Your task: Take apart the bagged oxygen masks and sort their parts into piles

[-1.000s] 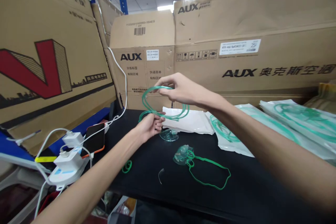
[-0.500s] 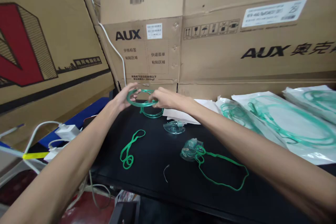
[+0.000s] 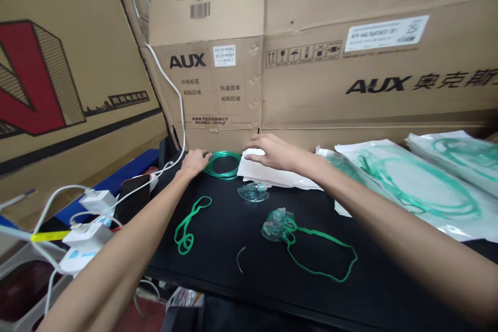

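The coil (image 3: 222, 164) of green tubing, which half a second ago hung between both hands above the desk (image 3: 241, 228), now lies flat at the back of the black top, just in front of the cardboard boxes (image 3: 311, 62). The left hand (image 3: 194, 162) rests at the coil's left edge, fingertips touching the tubing; its grip looks loosened, fingers laid over the rim and not pinching it, though how far they are curled under cannot be told. The right hand (image 3: 272, 151) has left the coil and lies palm-down, fingers spread, on the white pouch (image 3: 268, 175) just to the coil's right; its grip is open and closed on nothing.

So the winding appears finished: the loops hold their round shape unaided, and the hands have gone from carrying to setting down.

Nearer on the desk lie a clear mask (image 3: 253, 192) just in front of the pouch, a second mask (image 3: 277, 222) with a green strap (image 3: 322, 254) trailing to the right, a loose green band (image 3: 187, 224) to the left, and a short bit of wire (image 3: 239, 258). To the right, sealed bags (image 3: 408, 187) of tubing overlap one another. To the left, a phone (image 3: 132, 197) and white chargers (image 3: 87, 218) with cables sit beside the desk.
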`<state>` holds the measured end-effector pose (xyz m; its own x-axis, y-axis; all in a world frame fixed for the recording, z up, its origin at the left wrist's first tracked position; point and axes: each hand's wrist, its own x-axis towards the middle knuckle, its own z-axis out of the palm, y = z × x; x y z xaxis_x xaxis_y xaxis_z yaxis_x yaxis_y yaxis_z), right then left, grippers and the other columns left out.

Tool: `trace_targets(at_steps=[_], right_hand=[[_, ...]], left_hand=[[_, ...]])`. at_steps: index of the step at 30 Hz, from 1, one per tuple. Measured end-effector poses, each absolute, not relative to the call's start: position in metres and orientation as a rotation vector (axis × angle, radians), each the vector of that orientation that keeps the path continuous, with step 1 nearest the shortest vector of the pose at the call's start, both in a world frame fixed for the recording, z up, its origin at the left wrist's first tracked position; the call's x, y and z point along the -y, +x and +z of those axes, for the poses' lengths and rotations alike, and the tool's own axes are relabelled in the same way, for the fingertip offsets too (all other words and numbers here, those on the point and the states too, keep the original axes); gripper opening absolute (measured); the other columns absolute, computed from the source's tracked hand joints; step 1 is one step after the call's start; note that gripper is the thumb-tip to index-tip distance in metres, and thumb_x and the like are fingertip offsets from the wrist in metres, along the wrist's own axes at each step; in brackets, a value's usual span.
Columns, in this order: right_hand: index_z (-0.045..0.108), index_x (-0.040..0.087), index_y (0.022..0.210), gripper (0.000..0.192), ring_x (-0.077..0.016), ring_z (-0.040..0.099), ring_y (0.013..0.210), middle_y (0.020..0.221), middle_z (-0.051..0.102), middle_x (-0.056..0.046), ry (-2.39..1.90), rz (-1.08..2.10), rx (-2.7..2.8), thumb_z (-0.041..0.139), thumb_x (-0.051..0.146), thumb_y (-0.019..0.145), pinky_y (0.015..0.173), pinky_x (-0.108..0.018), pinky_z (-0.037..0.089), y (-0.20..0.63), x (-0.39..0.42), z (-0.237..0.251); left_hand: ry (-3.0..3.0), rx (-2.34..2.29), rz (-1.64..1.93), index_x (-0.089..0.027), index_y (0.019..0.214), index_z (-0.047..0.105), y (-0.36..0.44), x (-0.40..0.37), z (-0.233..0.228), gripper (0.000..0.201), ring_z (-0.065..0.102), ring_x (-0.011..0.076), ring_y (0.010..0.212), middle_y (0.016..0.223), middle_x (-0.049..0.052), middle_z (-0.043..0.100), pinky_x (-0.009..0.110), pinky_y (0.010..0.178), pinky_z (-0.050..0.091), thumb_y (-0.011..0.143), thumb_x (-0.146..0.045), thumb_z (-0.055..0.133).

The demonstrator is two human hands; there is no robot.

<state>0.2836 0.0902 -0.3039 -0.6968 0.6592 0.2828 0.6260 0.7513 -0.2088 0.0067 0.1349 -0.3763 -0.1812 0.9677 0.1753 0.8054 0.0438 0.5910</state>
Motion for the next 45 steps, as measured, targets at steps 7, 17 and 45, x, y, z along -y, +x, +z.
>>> trace_targets(at_steps=[7,17,45], right_hand=[[0.074,0.026,0.122,0.041,-0.0299,0.068,0.112,0.12,0.075,-0.009,-1.201,0.407,2.371,0.054,0.055,0.1,0.098,-0.045,0.051,0.348,0.013,-0.334],[0.067,0.031,0.133,0.045,-0.0301,0.052,0.137,0.137,0.065,-0.006,-1.299,0.744,2.074,0.054,0.057,0.099,0.117,-0.046,0.039,0.351,0.05,-0.402],[0.061,0.025,0.116,0.047,-0.0179,0.067,0.095,0.104,0.069,-0.001,-1.18,1.334,1.445,0.082,0.045,0.08,0.083,-0.029,0.051,0.356,0.072,-0.391]], left_hand=[[2.054,-1.882,1.058,-0.015,0.135,0.063,0.052,-0.074,-0.336,0.039,0.056,0.0317,0.131,0.139,0.016,0.063,0.048,0.116,0.037,0.101,-0.034,0.059],[2.189,-1.348,0.59,-0.03,0.128,0.072,0.121,0.052,-0.382,0.051,0.068,0.0295,0.095,0.107,0.006,0.076,0.037,0.086,0.049,0.082,-0.053,0.077],[1.943,-1.092,1.019,-0.025,0.1,0.064,0.162,0.077,-0.406,0.008,0.061,0.0099,0.071,0.084,-0.007,0.069,0.019,0.067,0.045,0.097,-0.019,0.065]])
